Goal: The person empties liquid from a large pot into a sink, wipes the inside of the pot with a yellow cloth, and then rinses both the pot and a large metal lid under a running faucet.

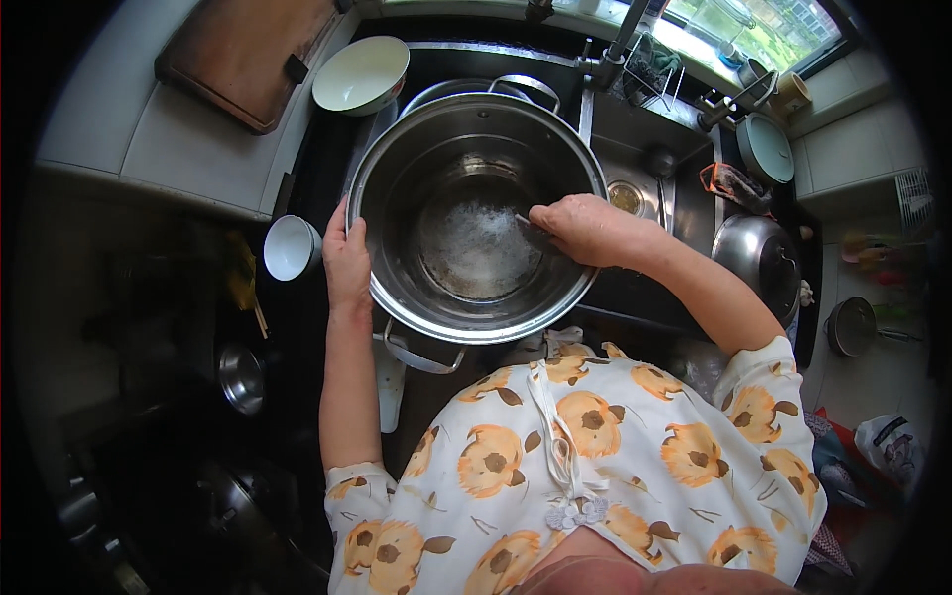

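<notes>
A large two-handled stainless steel stockpot (468, 335) is directly in front of me, its mouth facing up toward me. My left hand (348, 260) grips its left rim, thumb on the edge and fingers around the outside. Over the right side of the pot, my right hand (591, 229) is closed around a thin, dark item (529, 223); most of it is hidden, and I cannot tell what it is. A whitish patch (483, 230) shows on the pot's brown-stained bottom; whether it is powder, suds or glare is unclear.
To the right is a steel sink (625, 149) with a ladle (659, 165) inside, under a faucet (608, 63). A cream bowl (363, 74) stands behind the pot's left side, white bowls (288, 249) beside my left hand. An upturned steel pan (757, 260) lies right of the sink.
</notes>
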A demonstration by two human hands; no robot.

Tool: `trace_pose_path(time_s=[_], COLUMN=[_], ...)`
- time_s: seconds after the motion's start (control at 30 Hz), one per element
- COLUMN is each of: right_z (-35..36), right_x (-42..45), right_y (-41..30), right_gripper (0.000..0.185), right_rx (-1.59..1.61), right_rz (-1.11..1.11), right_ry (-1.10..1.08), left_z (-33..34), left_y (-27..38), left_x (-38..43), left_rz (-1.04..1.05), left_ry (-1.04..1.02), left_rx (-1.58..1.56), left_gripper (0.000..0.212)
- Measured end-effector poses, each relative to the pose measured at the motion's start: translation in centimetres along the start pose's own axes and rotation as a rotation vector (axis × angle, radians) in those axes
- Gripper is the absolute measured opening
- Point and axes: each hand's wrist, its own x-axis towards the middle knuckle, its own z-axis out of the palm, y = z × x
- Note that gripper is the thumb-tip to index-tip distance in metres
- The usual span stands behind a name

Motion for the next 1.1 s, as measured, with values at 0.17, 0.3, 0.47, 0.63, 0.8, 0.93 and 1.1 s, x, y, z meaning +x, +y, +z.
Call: trace_pose_path(time_s=[0.17,0.3,0.47,0.63,0.8,0.93,1.1], right_z=[-2.7,-2.8,-1.5,-1.3,-2.3,0.2,7.1], right_x=[4.2,6.7,6.8,5.4,5.6,10.1,15.8], right_y=[4.6,7.3,6.0,3.9,-0.7,-4.0,-4.9], right_gripper=[0.023,0.024,0.023,0.021,0.021,0.021,0.025], right_rx=[0.086,0.112,0.032,0.037,0.37,0.469,0.604], right_rz=[-0.05,-0.112,-0.14,-0.185,0.107,0.256,0.104], right_ry=[0.165,0.236,0.197,0.07,-0.253,-0.18,0.41], left_z=[4.2,7.2,4.1,1.8,2.8,3.9,4.6], left_y=[0.5,0.8,2.0,1.1,-0.7,-0.7,-1.6], left_x=[-6.5,-11.9,-10.2,-5.1,-5.8,-6.3,-5.5], left_rz=[0.01,-0.019,-0.116,-0.254,-0.2,-0.132,-0.102], left_ry=[0.224,0.22,0.208,0.065,0.13,0.158,0.108], left_rx=[-0.117,-0.067,0.072,-0.01,-0.129,-0.08,-0.027], left_gripper=[0.046,0.052,0.062,0.045,0.035,0.034,0.031])
